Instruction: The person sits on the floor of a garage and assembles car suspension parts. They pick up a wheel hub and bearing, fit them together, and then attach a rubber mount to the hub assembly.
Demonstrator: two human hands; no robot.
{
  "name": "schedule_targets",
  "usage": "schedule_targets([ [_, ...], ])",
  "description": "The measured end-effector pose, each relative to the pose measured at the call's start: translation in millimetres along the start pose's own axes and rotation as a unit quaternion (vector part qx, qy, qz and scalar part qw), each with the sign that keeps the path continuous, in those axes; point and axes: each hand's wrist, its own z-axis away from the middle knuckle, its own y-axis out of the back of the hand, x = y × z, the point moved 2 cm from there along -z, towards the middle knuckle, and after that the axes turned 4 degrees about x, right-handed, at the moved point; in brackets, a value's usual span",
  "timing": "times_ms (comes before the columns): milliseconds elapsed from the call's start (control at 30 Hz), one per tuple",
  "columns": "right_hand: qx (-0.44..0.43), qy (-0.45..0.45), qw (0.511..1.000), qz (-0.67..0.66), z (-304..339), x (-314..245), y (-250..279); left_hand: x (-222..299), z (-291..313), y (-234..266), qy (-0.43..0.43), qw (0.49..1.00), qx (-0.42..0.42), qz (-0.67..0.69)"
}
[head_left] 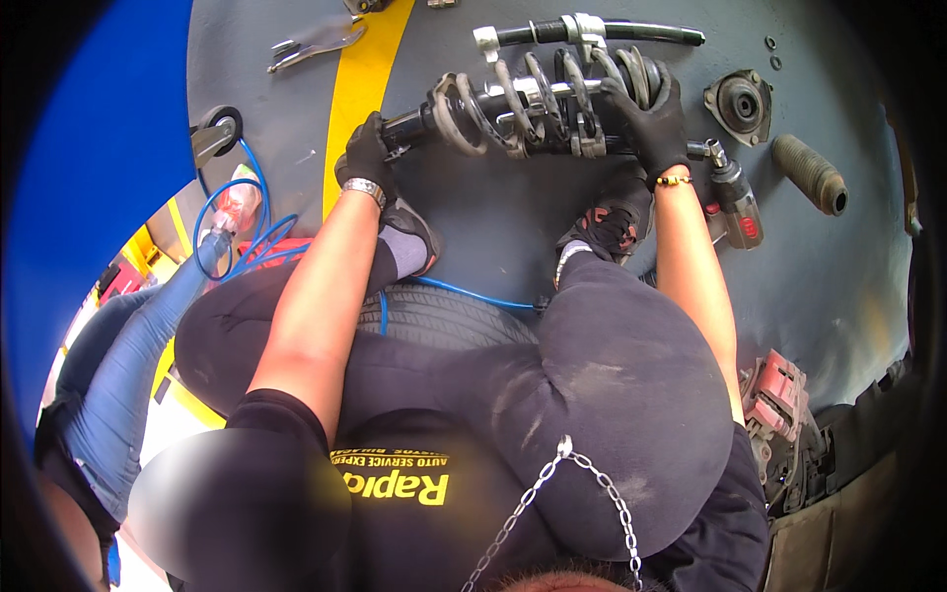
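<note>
The left hand [367, 150], in a black glove with a metal watch at the wrist, is closing its grip around the dark lower end of a strut assembly [533, 104], fingers wrapped together on the tube. The right hand [646, 123], also gloved in black and wearing a gold bracelet, is pressing down on the upper coils of the spring, its grip clamped over the top turns. The strut assembly is lying on its side on the grey floor [493, 227], just ahead of the person's two shoes, with clamp-like metal pieces (they look like spring compressors) sitting across the coils.

Just beyond it, a second black rod with a silver bracket [582, 32] is lying roughly parallel. To the right of the right hand, a round strut mount [740, 104] is resting on the floor, and further right a ribbed rubber boot [809, 175] is lying apart from it. An impact wrench [735, 197] is lying beside the right wrist, its nose pointing at the strut's end.

The person is sitting on a tyre [444, 316], with a blue air hose [232, 222] looping off to the left. A yellow stripe [360, 89] is running across the floor past the left hand, and a pair of pliers [316, 44] is lying beyond it. A brake caliper [779, 390] is resting at lower right.
</note>
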Motion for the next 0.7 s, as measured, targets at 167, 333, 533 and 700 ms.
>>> schedule_targets([
  [167, 0.007, 0.040, 0.999, -0.006, -8.4, 15.5, -16.9, -68.0, -64.4, 31.5, -0.200, 0.943, -0.040, -0.265],
  [333, -0.010, 0.015, 0.998, 0.068, -1.9, -4.2, -2.2, 24.1, -3.6, 5.4, 0.095, 0.995, 0.005, -0.041],
  [533, 0.043, 0.082, 0.995, -0.028, 14.5, 3.0, 6.3, 182.4, 99.1, -51.3, -0.589, 0.788, -0.014, -0.180],
  [700, 0.018, 0.052, 0.996, 0.070, 17.7, -19.0, 13.9, 269.7, 152.1, -158.7, -0.674, 0.601, -0.241, -0.356],
])
